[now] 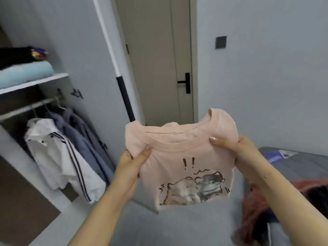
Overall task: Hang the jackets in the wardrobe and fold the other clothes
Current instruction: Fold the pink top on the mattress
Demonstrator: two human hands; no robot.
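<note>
Head view: the folding part of the task looks to be in hand. A pink T-shirt [179,160] with a cartoon animal print, already doubled into a compact packet, is held up in the air in front of the door [156,59], above the grey bed [292,167]. The left hand [132,163] pinches its left shoulder, thumb on the front and fingers behind; the right hand [229,146] clamps the right shoulder the same way, thumb pressed flat near the collar. Both forearms reach up and forward, wrists turned inward.

The white jacket [58,157] and blue-grey jackets [83,139] hang on the wardrobe rail [26,108] (so hanging seems done). Next, I judge, the shirt needs a final fold or a flat place to rest, perhaps the shelf [33,82]. A reddish garment [257,210] lies heaped on the bed, probably yet to fold.
</note>
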